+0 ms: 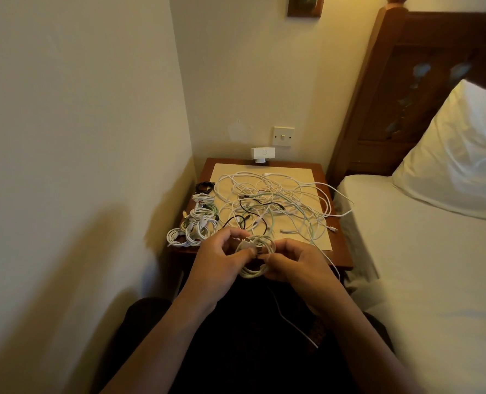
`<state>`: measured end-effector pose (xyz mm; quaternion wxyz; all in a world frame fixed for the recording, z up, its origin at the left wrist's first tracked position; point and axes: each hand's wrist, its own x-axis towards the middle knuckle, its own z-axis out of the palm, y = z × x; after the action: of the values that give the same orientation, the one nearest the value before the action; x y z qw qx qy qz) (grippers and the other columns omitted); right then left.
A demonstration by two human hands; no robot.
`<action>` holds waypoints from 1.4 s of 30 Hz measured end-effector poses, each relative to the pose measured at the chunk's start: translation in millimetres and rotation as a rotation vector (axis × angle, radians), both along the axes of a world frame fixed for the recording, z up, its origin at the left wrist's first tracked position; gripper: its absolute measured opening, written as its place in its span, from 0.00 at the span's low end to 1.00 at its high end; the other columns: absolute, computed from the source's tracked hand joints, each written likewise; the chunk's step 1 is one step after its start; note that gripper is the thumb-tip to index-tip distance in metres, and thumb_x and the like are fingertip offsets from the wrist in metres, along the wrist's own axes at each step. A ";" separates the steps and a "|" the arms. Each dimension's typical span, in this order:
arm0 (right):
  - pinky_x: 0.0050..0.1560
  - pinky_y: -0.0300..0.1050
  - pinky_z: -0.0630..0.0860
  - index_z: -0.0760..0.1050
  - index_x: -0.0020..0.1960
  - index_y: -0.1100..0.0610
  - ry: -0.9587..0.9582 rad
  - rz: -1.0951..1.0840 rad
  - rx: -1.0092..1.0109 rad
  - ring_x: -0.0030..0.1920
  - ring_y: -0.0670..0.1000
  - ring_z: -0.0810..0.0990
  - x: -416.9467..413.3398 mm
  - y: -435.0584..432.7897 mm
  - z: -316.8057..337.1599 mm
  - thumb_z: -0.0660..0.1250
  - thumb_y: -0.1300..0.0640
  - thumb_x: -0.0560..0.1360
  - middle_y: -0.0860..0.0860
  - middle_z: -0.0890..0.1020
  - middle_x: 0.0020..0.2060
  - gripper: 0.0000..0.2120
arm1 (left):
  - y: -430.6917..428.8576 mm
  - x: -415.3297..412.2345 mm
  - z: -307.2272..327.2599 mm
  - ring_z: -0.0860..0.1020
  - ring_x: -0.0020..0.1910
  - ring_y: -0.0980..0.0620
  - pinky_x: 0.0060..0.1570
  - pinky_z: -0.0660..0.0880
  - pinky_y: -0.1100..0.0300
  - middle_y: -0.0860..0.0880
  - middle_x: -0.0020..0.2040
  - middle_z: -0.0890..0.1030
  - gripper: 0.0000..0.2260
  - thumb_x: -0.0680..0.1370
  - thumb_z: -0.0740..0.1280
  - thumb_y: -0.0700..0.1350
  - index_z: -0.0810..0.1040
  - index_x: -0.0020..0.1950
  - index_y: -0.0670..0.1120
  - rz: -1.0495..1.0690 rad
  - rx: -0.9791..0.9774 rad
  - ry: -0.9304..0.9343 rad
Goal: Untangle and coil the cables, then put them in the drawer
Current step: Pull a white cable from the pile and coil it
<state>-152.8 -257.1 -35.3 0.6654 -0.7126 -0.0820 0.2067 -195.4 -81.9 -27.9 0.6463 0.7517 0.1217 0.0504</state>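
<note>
A small coil of white cable (255, 271) is held between both hands just in front of the nightstand's near edge. My left hand (220, 260) grips its left side with thumb over the loops. My right hand (294, 261) pinches the right side. A loose white tail (293, 322) hangs from the coil down over my lap. A tangle of white, pale green and black cables (273, 203) sprawls over the nightstand top. Several coiled white cables (194, 226) lie at its left edge, with a black coil (204, 187) behind them. No drawer is in view.
The wooden nightstand (341, 251) carries a cream mat (307, 177) and stands in a corner, wall on the left, bed (423, 265) with pillow (463, 155) on the right. A white plug adapter (263, 153) and wall switch (283, 135) sit behind it. One cable loop (345, 207) overhangs toward the bed.
</note>
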 end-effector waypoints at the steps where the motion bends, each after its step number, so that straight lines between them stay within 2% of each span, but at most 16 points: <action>1: 0.57 0.56 0.84 0.83 0.53 0.58 0.014 -0.019 0.019 0.49 0.56 0.87 0.2 1.2 -2.6 0.70 0.62 0.79 0.57 0.87 0.46 0.05 | -0.3 0.2 -1.0 0.84 0.53 0.45 0.53 0.82 0.55 0.45 0.51 0.87 0.12 0.76 0.74 0.38 0.82 0.58 0.48 -0.048 -0.141 0.078; 2: 0.54 0.54 0.84 0.83 0.53 0.58 0.021 -0.032 0.024 0.47 0.55 0.87 0.0 2.1 -2.8 0.68 0.62 0.80 0.57 0.87 0.46 0.05 | 0.8 0.4 -3.8 0.84 0.55 0.42 0.57 0.80 0.52 0.43 0.52 0.86 0.13 0.76 0.75 0.39 0.82 0.60 0.46 -0.108 -0.229 0.146; 4: 0.50 0.49 0.84 0.83 0.54 0.54 -0.034 -0.024 -0.021 0.44 0.52 0.86 -0.7 1.3 -2.1 0.66 0.62 0.81 0.54 0.87 0.45 0.08 | 3.1 -1.8 -7.3 0.82 0.50 0.44 0.55 0.77 0.51 0.44 0.51 0.85 0.11 0.76 0.75 0.42 0.83 0.58 0.45 -0.231 -0.229 0.222; 6: 0.50 0.47 0.82 0.84 0.55 0.48 -0.166 0.020 -0.110 0.43 0.48 0.85 -1.7 -1.5 -1.6 0.66 0.60 0.82 0.49 0.87 0.46 0.10 | 5.0 -3.7 -10.8 0.79 0.45 0.49 0.50 0.74 0.54 0.45 0.46 0.83 0.06 0.78 0.73 0.46 0.85 0.52 0.46 -0.279 -0.205 0.245; 8: 0.51 0.47 0.82 0.83 0.56 0.44 -0.243 0.040 -0.164 0.42 0.46 0.84 -2.2 -3.5 -2.8 0.67 0.61 0.82 0.47 0.87 0.47 0.13 | 7.1 -3.2 -14.1 0.77 0.44 0.50 0.49 0.73 0.53 0.46 0.43 0.82 0.06 0.79 0.71 0.48 0.85 0.47 0.46 -0.254 -0.204 0.235; 12: 0.55 0.54 0.84 0.81 0.62 0.50 -0.247 0.029 -0.212 0.46 0.49 0.87 -0.6 -7.8 -7.5 0.71 0.62 0.79 0.48 0.87 0.49 0.13 | 10.1 -2.1 -18.6 0.76 0.42 0.50 0.47 0.73 0.54 0.47 0.40 0.81 0.07 0.80 0.70 0.46 0.84 0.43 0.46 -0.223 -0.171 0.213; 17: 0.51 0.49 0.85 0.82 0.58 0.51 -0.313 0.007 -0.307 0.43 0.46 0.87 4.0 -13.4 -7.0 0.74 0.60 0.77 0.46 0.87 0.46 0.10 | 12.2 -1.1 -20.5 0.77 0.38 0.52 0.44 0.74 0.57 0.46 0.38 0.80 0.07 0.79 0.72 0.45 0.82 0.48 0.41 -0.260 -0.023 0.209; 20: 0.49 0.46 0.85 0.83 0.57 0.52 -0.331 -0.044 -0.329 0.42 0.44 0.86 4.9 -8.3 -9.6 0.73 0.60 0.78 0.46 0.86 0.45 0.09 | 7.7 1.7 -23.4 0.77 0.35 0.53 0.41 0.73 0.56 0.47 0.37 0.82 0.06 0.78 0.72 0.48 0.82 0.45 0.47 -0.183 0.154 0.144; 24: 0.49 0.44 0.85 0.83 0.56 0.51 -0.321 -0.082 -0.355 0.42 0.43 0.86 10.8 -7.1 -16.9 0.73 0.60 0.78 0.45 0.86 0.46 0.08 | 3.9 0.9 -25.2 0.81 0.42 0.59 0.39 0.74 0.66 0.56 0.41 0.84 0.03 0.78 0.73 0.53 0.83 0.48 0.55 -0.148 0.433 0.022; 26: 0.49 0.44 0.84 0.84 0.57 0.51 -0.328 -0.086 -0.389 0.43 0.42 0.86 15.1 -7.6 -21.7 0.73 0.61 0.78 0.44 0.86 0.46 0.09 | 5.0 3.2 -28.7 0.81 0.45 0.60 0.42 0.76 0.67 0.57 0.44 0.84 0.04 0.78 0.73 0.53 0.82 0.52 0.57 -0.181 0.458 0.006; 30: 0.51 0.45 0.84 0.84 0.57 0.50 -0.319 -0.092 -0.389 0.44 0.42 0.85 21.1 -3.8 -30.7 0.72 0.61 0.79 0.43 0.85 0.46 0.10 | 13.2 15.0 -34.2 0.82 0.42 0.57 0.45 0.78 0.59 0.52 0.44 0.85 0.02 0.78 0.74 0.51 0.84 0.50 0.57 -0.216 0.230 0.114; 31: 0.50 0.45 0.85 0.84 0.57 0.50 -0.312 -0.101 -0.380 0.44 0.42 0.85 23.0 -1.9 -32.7 0.72 0.60 0.79 0.43 0.85 0.45 0.09 | 14.1 17.6 -36.2 0.82 0.42 0.59 0.46 0.78 0.60 0.52 0.44 0.85 0.02 0.78 0.74 0.51 0.84 0.50 0.57 -0.207 0.238 0.117; 34: 0.48 0.46 0.85 0.83 0.56 0.49 -0.284 -0.107 -0.330 0.44 0.43 0.86 29.6 3.4 -39.0 0.72 0.59 0.79 0.44 0.85 0.45 0.08 | 11.1 24.0 -40.4 0.79 0.48 0.66 0.44 0.72 0.74 0.58 0.44 0.84 0.04 0.78 0.73 0.48 0.83 0.53 0.56 -0.149 0.498 0.003; 39: 0.54 0.40 0.83 0.78 0.67 0.46 -0.269 -0.039 -0.334 0.50 0.37 0.83 46.0 5.2 -47.4 0.72 0.56 0.79 0.41 0.85 0.50 0.17 | 26.0 49.5 -49.1 0.77 0.46 0.71 0.45 0.71 0.77 0.62 0.44 0.80 0.07 0.78 0.73 0.45 0.84 0.56 0.52 0.011 0.580 -0.040; 40: 0.53 0.38 0.82 0.78 0.68 0.45 -0.271 -0.051 -0.342 0.50 0.37 0.83 50.1 2.6 -49.5 0.72 0.55 0.79 0.41 0.84 0.50 0.18 | 32.3 56.6 -50.9 0.77 0.44 0.72 0.44 0.70 0.79 0.63 0.43 0.79 0.08 0.78 0.73 0.45 0.84 0.57 0.51 0.047 0.597 -0.033; 42: 0.47 0.31 0.79 0.78 0.67 0.44 -0.291 -0.082 -0.391 0.50 0.37 0.83 59.3 -4.8 -54.0 0.71 0.54 0.80 0.40 0.83 0.52 0.17 | 45.3 73.0 -55.1 0.77 0.41 0.66 0.41 0.68 0.80 0.60 0.43 0.78 0.10 0.78 0.73 0.45 0.84 0.59 0.48 0.121 0.634 -0.015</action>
<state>-93.5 -261.8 -89.3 0.5040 -0.8527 -0.1065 0.0869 -122.3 -36.6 -83.0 0.3768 0.9065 0.1396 0.1298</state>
